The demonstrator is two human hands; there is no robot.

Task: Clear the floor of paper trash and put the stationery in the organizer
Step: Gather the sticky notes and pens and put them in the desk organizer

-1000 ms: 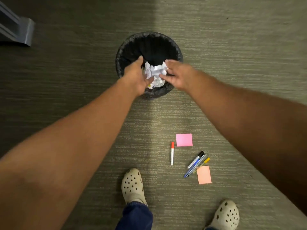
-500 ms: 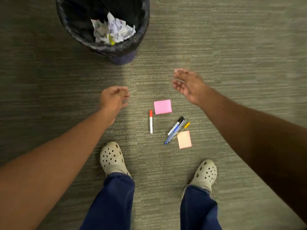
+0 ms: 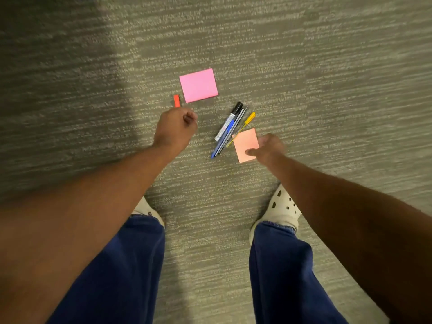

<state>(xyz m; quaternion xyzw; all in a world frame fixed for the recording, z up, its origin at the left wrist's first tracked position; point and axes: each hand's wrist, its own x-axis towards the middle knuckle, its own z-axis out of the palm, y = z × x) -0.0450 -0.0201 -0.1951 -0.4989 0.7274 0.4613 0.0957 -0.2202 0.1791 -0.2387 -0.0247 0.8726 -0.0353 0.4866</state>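
A pink sticky note pad point(image 3: 198, 85) lies on the carpet. Just left of it shows the red cap of a white marker point(image 3: 176, 100); the marker's body is hidden under my left hand point(image 3: 175, 128), whose fingers are curled shut over it. A bunch of pens point(image 3: 230, 129) lies slanted to the right, with a yellow pen point(image 3: 248, 119) at its edge. My right hand point(image 3: 266, 147) pinches the orange sticky note pad point(image 3: 244, 142), thumb on top and fingers at its right edge. The pad still rests on the floor, over the pens' lower ends.
Grey-green carpet point(image 3: 327, 90) surrounds the stationery. My two feet in cream clogs, the left clog point(image 3: 146, 209) and the right clog point(image 3: 284, 206), stand just below the items, under blue trouser legs. No bin or organizer is in view.
The view dropped from the bin, now out of frame, to the stationery. Both hands came down from mid-air: the left onto the marker, the right onto the orange pad.
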